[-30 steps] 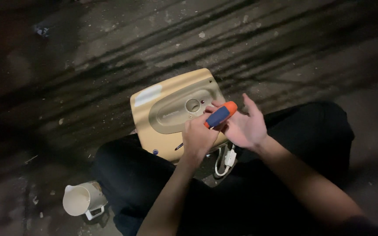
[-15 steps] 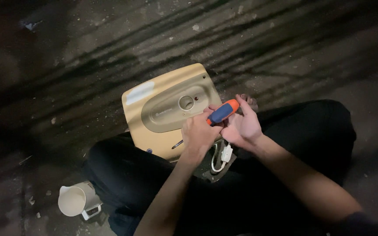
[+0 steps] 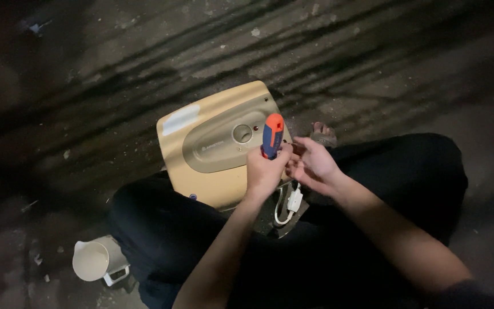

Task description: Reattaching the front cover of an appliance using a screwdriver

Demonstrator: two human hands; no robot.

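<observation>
While the person is seated cross-legged on the concrete floor [image 3: 115, 68], a beige appliance housing [image 3: 201, 171] is seen resting against the lap, front panel up, w/ a round dial [image 3: 242, 133] at centre. Head view: left hand [image 3: 265, 171] is clenched around an orange-and-blue screwdriver [image 3: 272, 135]; handle is held approx. upright, tip hidden behind the fingers. Right hand [image 3: 314, 163] is positioned just beside it; its fingers are curled, but whether anything is pinched cannot be told. A white plug and cord [image 3: 291, 205] is seen below the hands. A white jug [image 3: 94, 260] is stood on the floor, lower left, well apart.
</observation>
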